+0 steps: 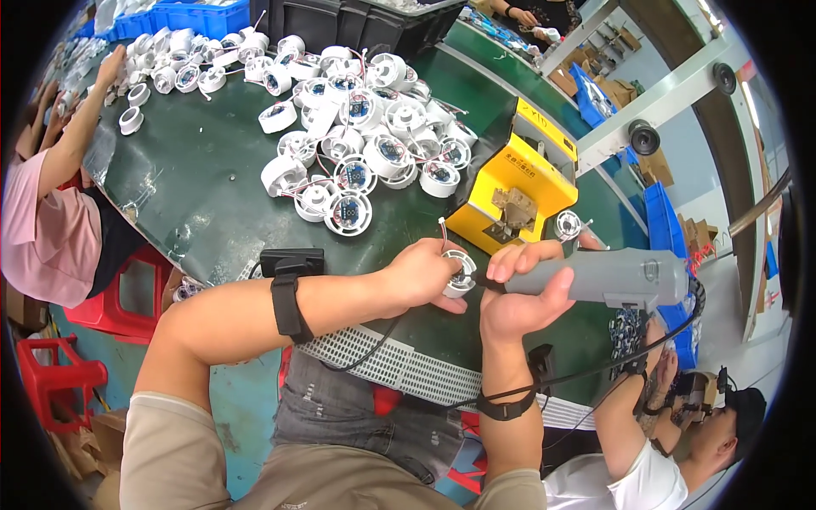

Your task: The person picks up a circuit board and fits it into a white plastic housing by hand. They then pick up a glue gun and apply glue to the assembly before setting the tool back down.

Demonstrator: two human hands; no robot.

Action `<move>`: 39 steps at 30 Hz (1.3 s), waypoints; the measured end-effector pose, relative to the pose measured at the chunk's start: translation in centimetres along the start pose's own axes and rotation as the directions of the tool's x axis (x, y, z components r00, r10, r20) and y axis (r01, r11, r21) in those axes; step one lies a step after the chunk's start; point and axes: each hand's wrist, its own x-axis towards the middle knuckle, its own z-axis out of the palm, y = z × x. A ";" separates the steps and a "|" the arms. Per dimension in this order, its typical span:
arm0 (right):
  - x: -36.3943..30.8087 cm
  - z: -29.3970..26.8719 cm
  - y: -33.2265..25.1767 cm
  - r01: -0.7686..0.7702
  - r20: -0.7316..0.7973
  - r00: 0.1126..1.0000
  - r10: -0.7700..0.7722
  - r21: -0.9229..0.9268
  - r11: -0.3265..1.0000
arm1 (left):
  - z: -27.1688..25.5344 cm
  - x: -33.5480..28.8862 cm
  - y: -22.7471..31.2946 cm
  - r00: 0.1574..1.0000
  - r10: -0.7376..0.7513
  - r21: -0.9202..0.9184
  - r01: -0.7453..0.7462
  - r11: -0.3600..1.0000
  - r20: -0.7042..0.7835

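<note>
Head view: mid-fastening one white round housing (460, 274) on green counter (212, 187).
Left hand (422, 274) pinching housing; right hand (518, 293) wrapped around grey electric screwdriver (612, 278); big pile of housings (357, 144) waiting.

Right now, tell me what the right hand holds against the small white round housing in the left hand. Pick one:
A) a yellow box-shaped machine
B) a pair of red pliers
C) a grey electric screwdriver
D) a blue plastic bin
C: the right hand wraps a grey electric screwdriver, its tip at the small white round housing in the left hand.
</note>
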 end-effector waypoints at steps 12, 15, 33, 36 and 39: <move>3.5 0.4 -0.8 0.180 -0.022 0.984 -0.180 -0.002 0.984 | -0.3 0.0 0.0 1.000 -0.009 0.004 0.009 1.000 0.027; 9.9 -0.1 -2.9 0.395 -0.118 0.913 -0.390 0.025 0.918 | -0.4 0.2 -0.3 0.999 -0.002 0.043 0.001 0.999 0.032; 8.6 -0.6 0.0 0.112 -0.114 0.984 -0.140 -0.219 0.969 | -0.5 0.5 -1.1 0.995 0.062 0.271 -0.081 0.959 0.078; 8.3 -0.6 1.1 0.139 -0.098 0.980 -0.171 -0.272 0.952 | -0.4 0.7 -1.3 0.994 0.066 0.259 -0.087 0.962 0.090; 8.3 -0.5 1.5 0.131 -0.078 0.984 -0.159 -0.285 0.950 | -0.3 0.5 -1.1 0.995 0.064 0.278 -0.084 0.957 0.080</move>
